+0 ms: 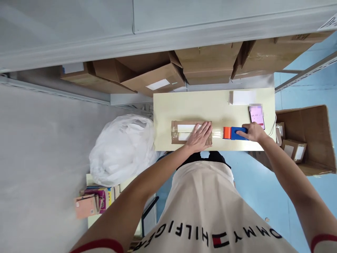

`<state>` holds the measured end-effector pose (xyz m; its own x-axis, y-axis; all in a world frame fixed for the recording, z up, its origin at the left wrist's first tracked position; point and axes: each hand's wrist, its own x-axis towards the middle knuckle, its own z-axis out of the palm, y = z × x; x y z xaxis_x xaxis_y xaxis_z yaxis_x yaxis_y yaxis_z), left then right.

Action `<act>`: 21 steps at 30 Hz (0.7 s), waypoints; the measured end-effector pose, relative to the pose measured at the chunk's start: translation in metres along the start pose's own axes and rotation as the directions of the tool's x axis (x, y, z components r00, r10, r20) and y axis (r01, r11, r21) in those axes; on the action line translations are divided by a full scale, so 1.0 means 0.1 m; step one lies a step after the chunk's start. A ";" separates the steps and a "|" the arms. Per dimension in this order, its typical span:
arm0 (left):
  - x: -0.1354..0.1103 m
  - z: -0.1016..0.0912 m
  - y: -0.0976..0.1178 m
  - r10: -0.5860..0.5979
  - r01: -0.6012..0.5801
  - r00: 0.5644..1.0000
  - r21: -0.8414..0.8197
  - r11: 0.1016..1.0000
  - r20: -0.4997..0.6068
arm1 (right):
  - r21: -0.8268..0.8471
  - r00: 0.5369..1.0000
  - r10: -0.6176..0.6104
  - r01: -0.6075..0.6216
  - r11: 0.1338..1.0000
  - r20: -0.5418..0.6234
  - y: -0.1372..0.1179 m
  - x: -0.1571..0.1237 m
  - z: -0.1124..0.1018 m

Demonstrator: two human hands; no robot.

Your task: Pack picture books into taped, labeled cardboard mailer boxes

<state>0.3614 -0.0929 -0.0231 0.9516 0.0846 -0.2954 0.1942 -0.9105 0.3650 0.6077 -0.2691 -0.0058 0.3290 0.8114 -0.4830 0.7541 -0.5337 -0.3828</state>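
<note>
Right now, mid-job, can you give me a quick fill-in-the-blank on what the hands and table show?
The left hand lies flat on the parcel, made of brown ____.
The right hand grips a tape dispenser coloured blue and ____.
The phone on the table shows a ____ screen.
Missing words: cardboard, orange, pink.

Packing room: stacked cardboard boxes (207, 63), shelving (305, 72).

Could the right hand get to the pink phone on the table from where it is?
Probably yes: the phone lies just beyond the right hand on the table, nothing between, though that hand grips the tape dispenser.
</note>
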 end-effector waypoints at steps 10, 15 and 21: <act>0.12 -0.17 0.26 -0.080 0.073 0.995 0.122 0.990 0.054 | -0.314 0.986 0.167 -0.152 0.937 0.020 -1.16 0.21 -0.05; 0.15 -0.15 0.24 -0.095 0.095 0.995 -0.015 0.995 0.013 | -0.316 0.969 0.238 -0.246 0.916 -0.064 -0.97 0.03 -0.07; 0.01 -0.23 0.00 -0.092 0.061 0.992 -0.322 0.945 -0.083 | -0.089 0.879 0.390 -0.427 0.900 -0.273 -0.65 -0.24 0.01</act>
<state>0.3682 -0.0832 -0.0034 0.9462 0.2014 -0.2531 0.3178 -0.7250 0.6110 0.5502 -0.2543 0.0293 0.7388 0.5703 -0.3591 0.5888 -0.8054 -0.0680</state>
